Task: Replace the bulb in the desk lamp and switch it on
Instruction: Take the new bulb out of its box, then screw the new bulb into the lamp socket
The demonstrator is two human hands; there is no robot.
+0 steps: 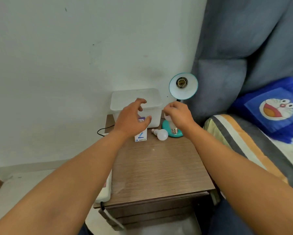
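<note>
- Head view looks down on a small wooden worktop [161,168] set against a pale wall, with a grey sofa just to its right.
- Right hand [178,114] hangs above the lamp's base, its fingers [167,110] closed on the glass end of a white bulb [172,125]; that bulb hangs with its metal screw cap pointing down, just over the base.
- Left hand [131,120] hovers in front of a white plastic box [150,100], holding nothing, its fingers [141,101] spread and curled, thumb apart from the rest.
- Desk lamp [183,86] stands at the back right corner of the worktop; its teal shade is tilted toward the camera, and the socket inside shows bare, with no bulb in it.
- Teal round base [179,134] of the lamp rests on the worktop, partly hidden by the right hand and the held bulb.
- Second white bulb [161,134] lies on its side on the worktop, just left of the base, screw cap pointing back and left.
- Small bulb carton [140,136], white with blue print, stands upright left of the lying bulb, its upper part hidden by the left hand.
- Black cable [102,129] loops off the worktop's back left edge.
- White power strip [106,190] sits along the worktop's left side.
- Blue cartoon cushion [276,109] lies on the sofa well to the right.
</note>
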